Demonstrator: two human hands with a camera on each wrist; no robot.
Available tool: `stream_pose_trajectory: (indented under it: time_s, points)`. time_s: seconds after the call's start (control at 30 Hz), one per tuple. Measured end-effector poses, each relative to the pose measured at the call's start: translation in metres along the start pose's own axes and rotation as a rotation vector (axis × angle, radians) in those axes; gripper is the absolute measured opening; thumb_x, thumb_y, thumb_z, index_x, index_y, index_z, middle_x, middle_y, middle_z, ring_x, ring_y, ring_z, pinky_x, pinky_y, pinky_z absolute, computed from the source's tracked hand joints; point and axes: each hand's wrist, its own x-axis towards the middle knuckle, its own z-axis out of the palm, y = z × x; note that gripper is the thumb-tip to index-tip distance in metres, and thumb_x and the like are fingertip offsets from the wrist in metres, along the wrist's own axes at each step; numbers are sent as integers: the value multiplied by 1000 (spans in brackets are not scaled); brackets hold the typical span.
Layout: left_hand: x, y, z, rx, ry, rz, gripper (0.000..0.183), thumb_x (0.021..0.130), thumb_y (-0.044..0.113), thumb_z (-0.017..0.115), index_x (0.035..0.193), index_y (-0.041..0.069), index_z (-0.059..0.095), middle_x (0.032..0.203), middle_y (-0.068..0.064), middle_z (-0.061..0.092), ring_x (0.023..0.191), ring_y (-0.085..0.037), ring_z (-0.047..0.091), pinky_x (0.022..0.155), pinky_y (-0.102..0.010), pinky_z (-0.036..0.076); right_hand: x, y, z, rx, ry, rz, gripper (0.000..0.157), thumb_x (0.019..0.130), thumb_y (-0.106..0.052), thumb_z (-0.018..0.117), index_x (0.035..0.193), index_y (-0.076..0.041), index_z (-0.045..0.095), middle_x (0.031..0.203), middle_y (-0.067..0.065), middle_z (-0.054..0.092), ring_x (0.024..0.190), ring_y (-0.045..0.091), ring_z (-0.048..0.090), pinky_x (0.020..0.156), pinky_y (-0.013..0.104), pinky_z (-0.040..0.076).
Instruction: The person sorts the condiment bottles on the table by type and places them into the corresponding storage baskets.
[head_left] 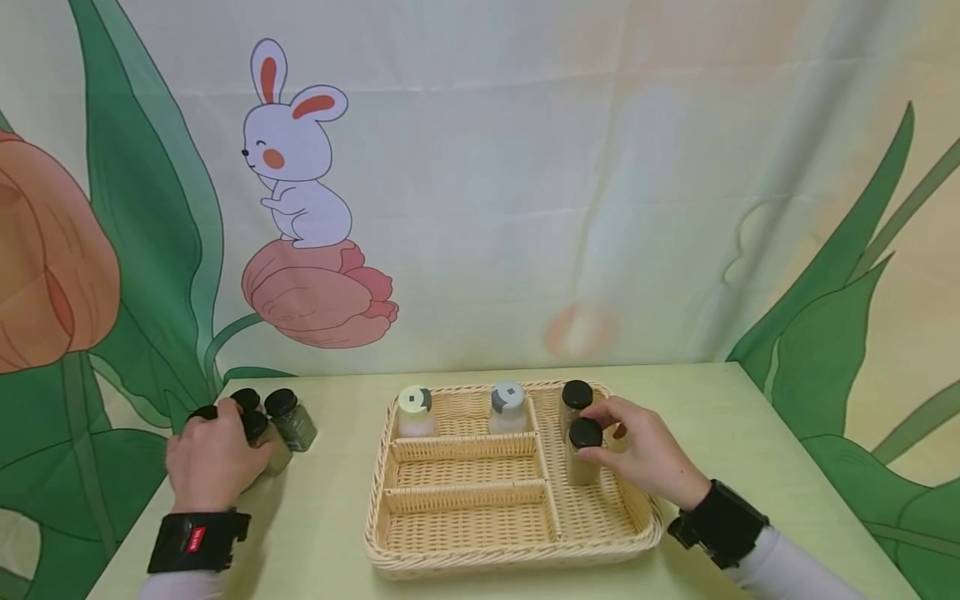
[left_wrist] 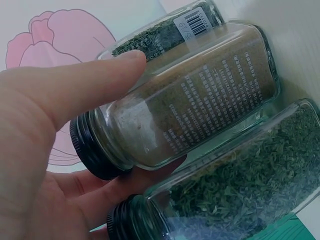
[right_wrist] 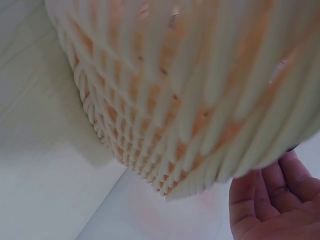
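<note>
At the table's left my left hand (head_left: 213,458) grips a square glass spice jar of tan powder (left_wrist: 210,95) with a black lid. Its thumb lies along one side and its fingers are under the other. Two jars of green dried herbs flank it, one nearer the camera (left_wrist: 245,185) and one behind (left_wrist: 170,32). On the other side, my right hand (head_left: 648,450) pinches a black-lidded jar (head_left: 583,468) near its top, inside the wicker basket's (head_left: 517,557) long right compartment. Another black-lidded jar (head_left: 577,395) stands just behind it. The basket wall hides both jars in the right wrist view.
In the basket's back left compartment stand a jar with a pale yellow-green and grey lid (head_left: 416,408) and one with a light grey lid (head_left: 508,407). A black-lidded herb jar (head_left: 292,419) stands right of the left hand. Behind the table hangs a printed cloth (head_left: 480,208).
</note>
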Motion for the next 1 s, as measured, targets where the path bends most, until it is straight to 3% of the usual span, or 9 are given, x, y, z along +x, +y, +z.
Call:
stream_pose_trajectory:
  time_s: [0.37, 0.6, 0.83, 1.0]
  points:
    - [1, 0, 2, 13, -27, -14, 70, 62, 40, 82, 98, -11, 49, 75, -36, 53, 78, -53, 54, 65, -67, 39, -3, -1, 0, 24, -19, 17, 48, 76, -42, 80, 116, -18, 67, 100, -11, 62, 91, 15, 58, 75, 30, 46]
    - [2, 0, -1, 6, -60, -23, 72, 63, 40, 81, 101, -12, 48, 77, -37, 53, 80, -53, 54, 66, -66, 38, -3, 1, 0, 12, -2, 4, 47, 76, -37, 82, 117, -18, 67, 101, -11, 62, 91, 12, 57, 74, 29, 47]
    - [2, 1, -3, 7, -44, -17, 69, 63, 39, 81, 99, -11, 49, 77, -36, 54, 79, -52, 54, 66, -66, 39, -4, 0, -2, 6, -2, 7, 48, 77, -38, 81, 118, -18, 66, 101, -11, 61, 91, 7, 54, 75, 29, 47]
    - [1, 2, -6, 8, -48, -13, 69, 64, 38, 81, 99, -12, 49, 77, -37, 54, 80, -52, 54, 66, -66, 38, -5, -1, -3, 21, -15, 21, 49, 78, -38, 80, 120, -17, 66, 103, -9, 62, 93, 15, 58, 76, 33, 49]
